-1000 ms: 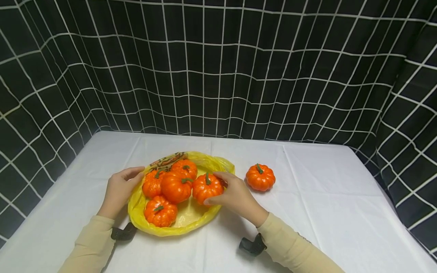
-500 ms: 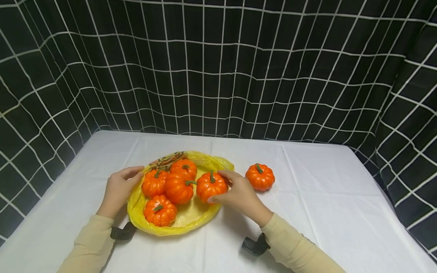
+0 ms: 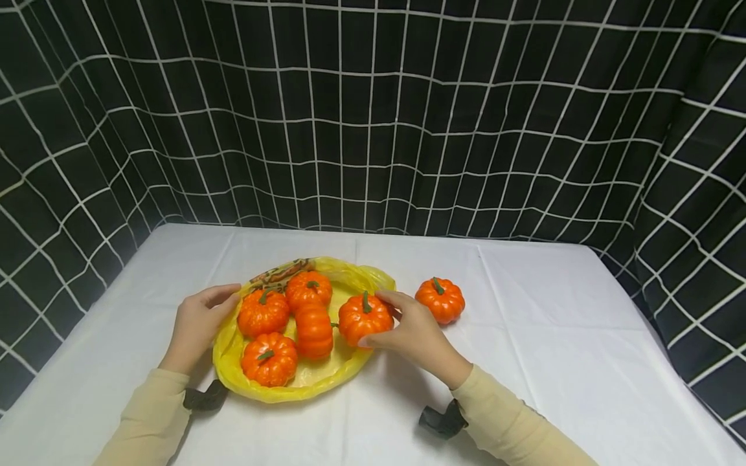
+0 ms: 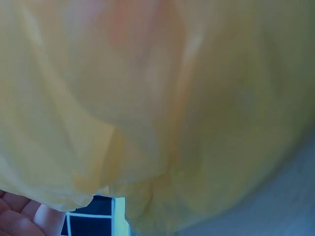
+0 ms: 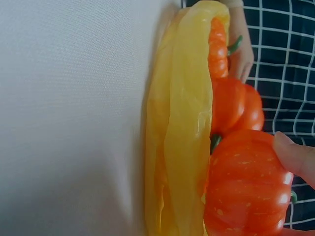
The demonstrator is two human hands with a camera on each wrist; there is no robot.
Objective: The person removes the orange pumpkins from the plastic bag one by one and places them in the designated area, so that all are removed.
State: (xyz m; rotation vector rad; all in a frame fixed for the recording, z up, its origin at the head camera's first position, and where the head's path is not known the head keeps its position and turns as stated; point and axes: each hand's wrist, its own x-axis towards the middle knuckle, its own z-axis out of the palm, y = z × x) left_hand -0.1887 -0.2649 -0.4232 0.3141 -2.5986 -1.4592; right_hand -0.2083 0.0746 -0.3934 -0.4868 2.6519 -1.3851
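Note:
In the head view, a yellow plastic bag lies with its mouth wide and its rim folded down. My left hand holds the bag's left rim; yellow plastic fills most of the left wrist view. My right hand grips a small orange pumpkin at the bag's right side, thumb in front and fingers behind. Inside the bag sit more pumpkins: one tipped on its side, a back pumpkin, a left pumpkin and a front pumpkin. The right-hand fingers are partly hidden.
Another orange pumpkin stands on the white-covered table, right of the bag and just beyond my right hand. Black curtains with a white grid enclose the back and sides. Dark wrist mounts hang below both forearms.
My right hand and its pumpkin have shifted slightly right. The middle pumpkin has rolled right onto its side, its stem now towards the held one. My left hand stays at the rim.

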